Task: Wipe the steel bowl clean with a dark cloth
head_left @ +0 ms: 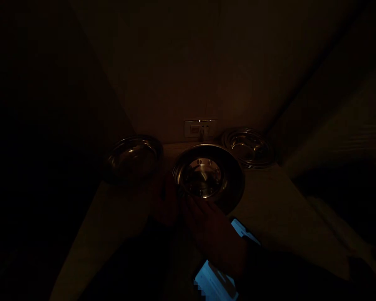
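In very dim light, a shiny round metal basin stands near the middle of the table; several rim lines on its left side look like nested edges. My right hand reaches to its near side, fingers stretched out against the rim. Beside the basin's left edge is my left hand; its fingers are lost in the dark, and whether it touches the metal cannot be made out. Under my right forearm lies a lit phone screen, partly covered by the arm.
Metal dishes sit at the table's back left, and stacked metal plates at the back right. A socket panel is on the wall behind the basin. The wooden table top narrows toward that wall; both side edges fall into shadow.
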`<state>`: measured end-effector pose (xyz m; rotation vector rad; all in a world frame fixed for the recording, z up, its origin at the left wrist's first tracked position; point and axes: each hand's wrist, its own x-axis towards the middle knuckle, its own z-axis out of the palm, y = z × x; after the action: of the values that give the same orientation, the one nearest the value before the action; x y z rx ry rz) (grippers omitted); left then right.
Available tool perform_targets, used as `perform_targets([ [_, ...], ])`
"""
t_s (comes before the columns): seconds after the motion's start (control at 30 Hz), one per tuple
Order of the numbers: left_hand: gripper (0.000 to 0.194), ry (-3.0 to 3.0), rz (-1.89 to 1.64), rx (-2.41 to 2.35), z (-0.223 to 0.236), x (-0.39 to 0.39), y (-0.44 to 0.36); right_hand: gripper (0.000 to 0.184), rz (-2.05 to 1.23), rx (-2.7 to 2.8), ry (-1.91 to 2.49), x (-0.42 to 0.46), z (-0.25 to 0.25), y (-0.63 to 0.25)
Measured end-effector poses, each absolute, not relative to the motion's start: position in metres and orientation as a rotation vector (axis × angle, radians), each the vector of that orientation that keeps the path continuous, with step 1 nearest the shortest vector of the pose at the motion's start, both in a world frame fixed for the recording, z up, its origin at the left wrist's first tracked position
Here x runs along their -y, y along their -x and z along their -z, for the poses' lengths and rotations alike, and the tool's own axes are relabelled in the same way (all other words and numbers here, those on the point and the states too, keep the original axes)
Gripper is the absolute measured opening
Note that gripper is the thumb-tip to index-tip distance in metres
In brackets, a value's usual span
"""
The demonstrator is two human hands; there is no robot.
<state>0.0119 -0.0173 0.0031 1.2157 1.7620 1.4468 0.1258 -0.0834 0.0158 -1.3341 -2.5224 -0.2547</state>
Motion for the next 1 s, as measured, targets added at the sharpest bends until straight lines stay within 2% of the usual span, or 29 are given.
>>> perform_targets([
  [0.17,0.038,-1.228,-1.479,-1.783,-0.003,0.016,-0.011,0.045,0.199,2.585,1.382,0.082,-0.018,-0.123],
  [0.47,0.033,-1.447,-1.488,-1.756,-0.001,0.012,-0.002,0.038,0.372,2.754,1.354,0.081,-0.021,-0.177],
  [0.77,0.030,-1.485,-1.533,-1.850,-0.001,0.011,-0.006,0.053,-0.096,2.619,1.310,0.068,-0.018,-0.131],
  [1.0,0.032,-1.528,-1.453,-1.795,-0.002,0.008,0.004,0.038,0.023,2.786,1.340,0.068,-0.030,-0.173],
])
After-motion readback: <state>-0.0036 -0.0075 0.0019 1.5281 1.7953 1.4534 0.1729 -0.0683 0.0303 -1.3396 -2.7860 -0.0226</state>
